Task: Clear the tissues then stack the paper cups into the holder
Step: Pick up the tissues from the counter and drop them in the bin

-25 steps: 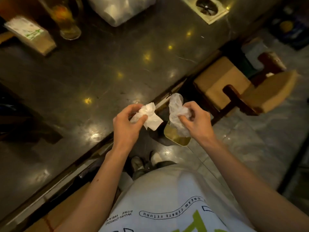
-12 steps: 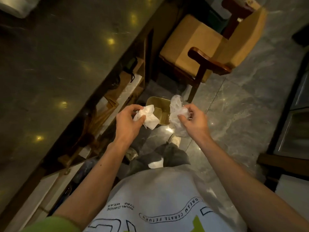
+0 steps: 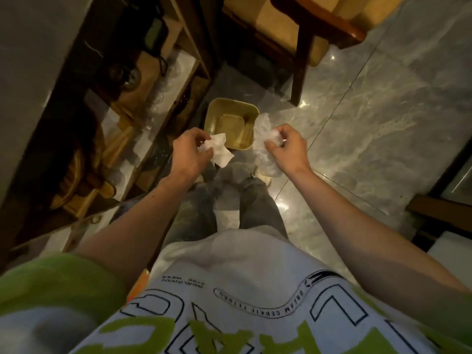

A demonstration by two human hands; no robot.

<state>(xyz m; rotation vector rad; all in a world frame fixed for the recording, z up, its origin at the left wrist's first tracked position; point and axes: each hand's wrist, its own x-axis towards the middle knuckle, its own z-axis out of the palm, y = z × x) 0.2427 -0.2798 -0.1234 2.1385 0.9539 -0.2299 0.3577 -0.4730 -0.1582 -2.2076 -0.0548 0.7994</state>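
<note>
Below, a bin (image 3: 231, 123) sits on the floor (image 3: 370, 123). Left hand (image 3: 190, 152) pinches a white tissue (image 3: 218, 150) near the bin's rim; right hand (image 3: 286, 146) grips what looks like a thinner, crinkled tissue (image 3: 263, 144) beside the bin.

I see a yellow bin (image 3: 213, 116) just beyond the left hand (image 3: 190, 154) and right hand (image 3: 288, 149), a wooden chair (image 3: 302, 60) farther off.
</note>
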